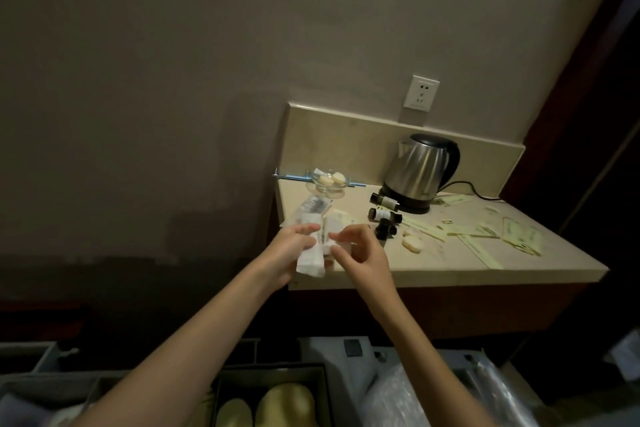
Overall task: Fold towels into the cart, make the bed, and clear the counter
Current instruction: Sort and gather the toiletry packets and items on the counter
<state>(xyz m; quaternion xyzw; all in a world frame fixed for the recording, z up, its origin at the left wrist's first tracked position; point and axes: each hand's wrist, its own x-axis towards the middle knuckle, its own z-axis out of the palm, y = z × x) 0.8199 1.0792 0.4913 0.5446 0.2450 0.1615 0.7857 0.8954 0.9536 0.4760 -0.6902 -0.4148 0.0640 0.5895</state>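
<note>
1. Step in hand: of the three parts of the task, clearing the counter (433,270) appeared to be under way. The cart (273,378) stood directly below both forearms; no towels or bed were in view.
2. Left hand (294,253): fingers curled round a bundle of white packets (313,258), gripped at the counter's near left corner. The thumb lay across the top of the bundle.
3. Right hand (356,250): just right of the left hand, fingers partly bent, their tips meeting the bundle's right edge. Whether it pinched a packet or only touched it could not be told.
4. Beyond the left hand: a clear wrapped item (311,210) lay just past the bundle, and farther off stood a glass dish (327,184) holding two round soaps.
5. Beyond and right of the right hand: three small dark bottles (384,215), the nearest almost touching the fingertips; two more soaps (414,241); a kettle (420,170) farther back; pale paper sachets and slips (485,232) scattered well to the right.
6. Next move, as judged: the bundle probably needed squaring up and carrying down to a cart compartment, which called for one secure grip so that no loose packet slid out; the bottles stood next in reach.
</note>
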